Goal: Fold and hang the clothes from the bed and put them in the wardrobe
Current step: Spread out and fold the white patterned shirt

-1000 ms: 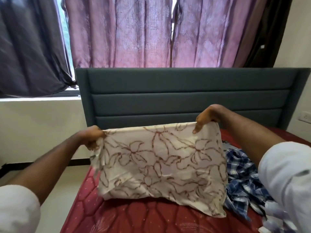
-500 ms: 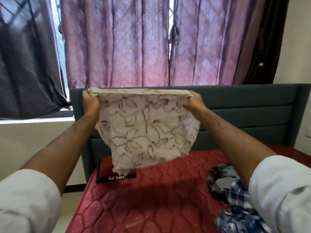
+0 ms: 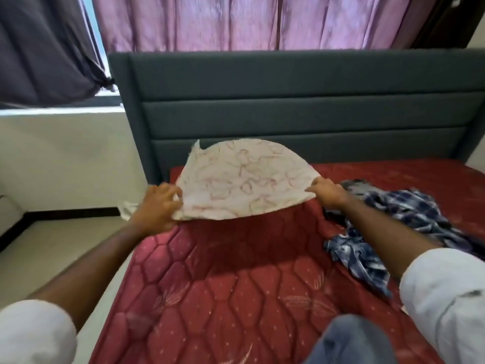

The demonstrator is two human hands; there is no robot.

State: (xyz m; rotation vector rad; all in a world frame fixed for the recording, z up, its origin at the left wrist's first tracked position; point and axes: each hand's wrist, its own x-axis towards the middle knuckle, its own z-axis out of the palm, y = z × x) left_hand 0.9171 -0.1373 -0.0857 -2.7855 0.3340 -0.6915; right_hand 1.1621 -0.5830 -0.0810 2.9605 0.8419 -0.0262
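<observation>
A cream cloth with a brown flower print billows in the air just above the red quilted mattress, near the headboard. My left hand grips its near left corner. My right hand pinches its near right corner. The far edge of the cloth curves upward and is blurred by motion. A crumpled blue-and-white checked garment lies on the mattress to the right, partly under my right forearm.
A grey padded headboard stands behind the mattress, with pink curtains above it and a dark curtain at the left. Pale floor runs along the bed's left side. A knee in blue jeans shows at the bottom.
Both hands swung the flowered cloth down from headboard height to just above the mattress. It now fans out flat instead of hanging.
</observation>
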